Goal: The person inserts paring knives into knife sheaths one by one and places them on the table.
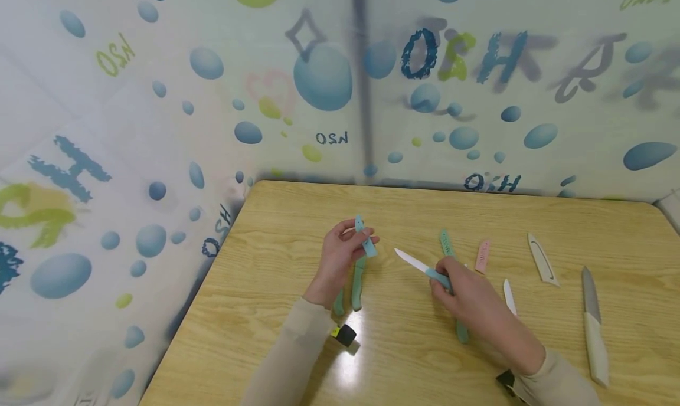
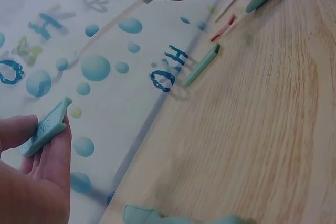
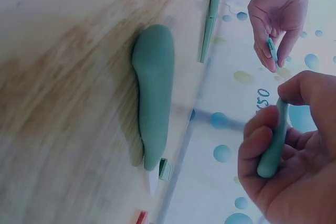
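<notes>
My left hand [image 1: 337, 258] pinches a light blue knife sheath [image 1: 365, 236] between thumb and fingers, raised above the table. In my right hand [image 1: 470, 291] is a paring knife with a light blue handle [image 1: 440, 280]. Its bare white blade [image 1: 410, 259] points left toward the sheath, with a gap between the two. Below the left hand lies a green knife [image 1: 358, 285] with a green cover over its blade, and another green handle [image 1: 339, 304] beside it. Under the right hand, a green-handled knife [image 3: 155, 87] rests on the wood, partly hidden in the head view.
Beyond the right hand lie a green sheath [image 1: 445, 242], a pink sheath [image 1: 482, 256] and a white sheath [image 1: 542, 259]. A bare white blade [image 1: 509, 295] shows beside the right wrist. Farther right is a large white-handled knife [image 1: 595, 335]. Patterned curtains [image 1: 324, 152] border the wooden table [image 1: 287, 217].
</notes>
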